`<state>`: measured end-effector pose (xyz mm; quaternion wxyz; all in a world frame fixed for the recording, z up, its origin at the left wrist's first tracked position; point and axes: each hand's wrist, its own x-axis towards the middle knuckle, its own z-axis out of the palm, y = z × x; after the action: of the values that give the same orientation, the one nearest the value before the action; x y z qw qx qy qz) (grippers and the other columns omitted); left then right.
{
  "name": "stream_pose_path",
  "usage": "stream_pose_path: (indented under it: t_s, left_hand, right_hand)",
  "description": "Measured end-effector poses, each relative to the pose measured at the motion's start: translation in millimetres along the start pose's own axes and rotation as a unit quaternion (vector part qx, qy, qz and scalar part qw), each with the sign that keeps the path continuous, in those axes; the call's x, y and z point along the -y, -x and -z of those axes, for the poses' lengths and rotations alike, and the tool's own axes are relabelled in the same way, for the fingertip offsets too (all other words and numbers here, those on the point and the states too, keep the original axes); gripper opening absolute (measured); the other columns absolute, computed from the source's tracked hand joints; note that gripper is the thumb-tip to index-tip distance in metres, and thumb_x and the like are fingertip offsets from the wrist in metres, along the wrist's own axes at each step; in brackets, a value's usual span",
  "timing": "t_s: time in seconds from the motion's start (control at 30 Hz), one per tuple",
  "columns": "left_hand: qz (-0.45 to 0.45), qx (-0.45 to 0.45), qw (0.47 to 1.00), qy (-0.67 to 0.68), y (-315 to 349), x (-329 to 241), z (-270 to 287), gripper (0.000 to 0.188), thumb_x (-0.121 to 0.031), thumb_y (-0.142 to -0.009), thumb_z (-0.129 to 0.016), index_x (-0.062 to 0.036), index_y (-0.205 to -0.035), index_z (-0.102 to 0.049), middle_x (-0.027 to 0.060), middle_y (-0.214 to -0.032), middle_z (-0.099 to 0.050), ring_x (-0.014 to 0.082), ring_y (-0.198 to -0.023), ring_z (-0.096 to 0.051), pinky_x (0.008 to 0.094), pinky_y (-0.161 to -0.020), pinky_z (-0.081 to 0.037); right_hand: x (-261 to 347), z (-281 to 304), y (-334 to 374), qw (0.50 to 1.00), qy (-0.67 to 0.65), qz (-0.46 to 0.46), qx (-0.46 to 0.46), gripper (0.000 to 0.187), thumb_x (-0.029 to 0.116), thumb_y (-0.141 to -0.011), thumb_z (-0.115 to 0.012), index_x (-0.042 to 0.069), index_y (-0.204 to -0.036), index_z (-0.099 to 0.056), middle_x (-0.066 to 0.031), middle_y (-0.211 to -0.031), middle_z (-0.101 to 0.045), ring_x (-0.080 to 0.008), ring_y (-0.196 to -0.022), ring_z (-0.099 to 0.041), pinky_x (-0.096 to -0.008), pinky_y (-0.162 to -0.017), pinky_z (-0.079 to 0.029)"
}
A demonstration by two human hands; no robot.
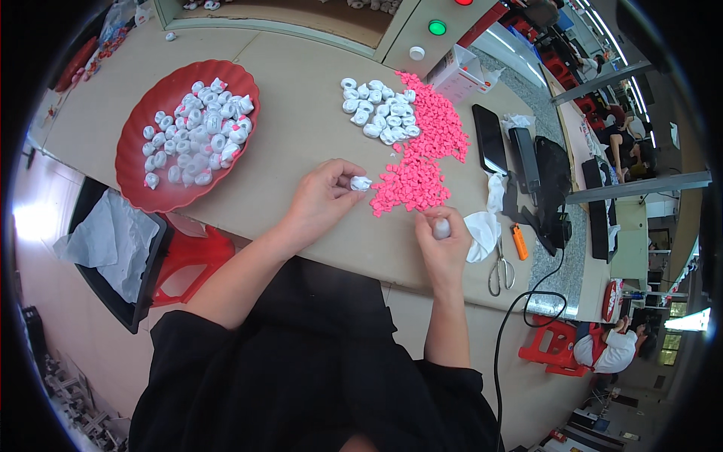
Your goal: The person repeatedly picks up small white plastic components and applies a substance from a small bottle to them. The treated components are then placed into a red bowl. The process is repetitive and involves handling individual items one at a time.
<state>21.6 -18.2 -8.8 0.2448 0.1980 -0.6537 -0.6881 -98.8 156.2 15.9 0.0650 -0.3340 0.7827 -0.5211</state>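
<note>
Between the thumb and fingers of my left hand (pixel 320 197) is a small white rounded piece (pixel 361 183), held just left of a heap of small pink pieces (pixel 410 183). My right hand (pixel 444 255) is closed around a tool with a pale rounded handle end (pixel 441 228). Its fingertips are at the near right edge of the pink heap, and the tool's working end is hidden. A cluster of white rounded pieces (pixel 380 111) lies beyond, beside more pink pieces. On the left, a red scalloped bowl (pixel 129 169) holds many white pieces, some with pink bits on them.
Right of the heap lie a black phone (pixel 489 138), white cloths (pixel 482 235), scissors (pixel 500 273), an orange cutter (pixel 520 242) and a black cable (pixel 506 324). A white box (pixel 455 74) stands at the back, beside a cabinet with a green button (pixel 437 28). A red stool (pixel 197 260) is at lower left.
</note>
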Motion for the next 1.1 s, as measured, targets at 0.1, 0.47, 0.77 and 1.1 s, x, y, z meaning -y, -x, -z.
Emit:
stream_pose_path:
  t_s: [0.1, 0.47, 0.77, 1.1]
  left_hand:
    - [-0.002, 0.0, 1.0, -0.001, 0, -2, 0, 0.022, 0.005, -0.078, -0.059, 0.0035, -0.099, -0.053, 0.0067, -0.089, -0.051, 0.0093, -0.078, -0.056, 0.0206, -0.069, -0.049]
    - [-0.006, 0.014, 0.999, -0.042, 1, -3, 1, 0.022, 0.006, -0.079, -0.058, 0.0042, -0.099, -0.052, 0.0063, -0.089, -0.052, 0.0079, -0.08, -0.056, 0.0181, -0.069, -0.048]
    - [0.004, 0.011, 0.999, -0.036, 1, -1, 2, 0.022, 0.006, -0.079, -0.059, 0.004, -0.1, -0.052, 0.007, -0.088, -0.054, 0.0088, -0.08, -0.058, 0.0186, -0.068, -0.048]
    - [0.001, 0.014, 0.999, -0.045, 0, 0, 1, 0.022, 0.006, -0.079, -0.058, 0.0037, -0.1, -0.051, 0.007, -0.088, -0.055, 0.0082, -0.079, -0.058, 0.0186, -0.069, -0.048]
  right_hand:
    - [8, -12, -4, 0.992, 0.108, 0.07, -0.011, 0.009, 0.007, -0.07, -0.067, 0.003, -0.076, -0.063, -0.0101, -0.07, -0.054, -0.0242, -0.062, -0.053, -0.0318, -0.056, -0.041]
    - [9, -9, -14, 0.975, 0.204, 0.072, 0.044, 0.013, 0.011, -0.071, -0.066, 0.004, -0.083, -0.065, -0.0096, -0.078, -0.058, -0.0266, -0.07, -0.059, -0.0339, -0.06, -0.044]
    - [25, -9, -9, 0.966, 0.254, -0.003, 0.053, 0.014, 0.013, -0.074, -0.066, 0.0, -0.08, -0.064, -0.0124, -0.077, -0.059, -0.0268, -0.07, -0.059, -0.0327, -0.058, -0.043]
    - [11, -4, -13, 0.977, 0.164, 0.083, 0.105, 0.011, 0.004, -0.071, -0.066, 0.001, -0.081, -0.064, -0.0099, -0.074, -0.058, -0.0215, -0.069, -0.058, -0.0302, -0.06, -0.043]
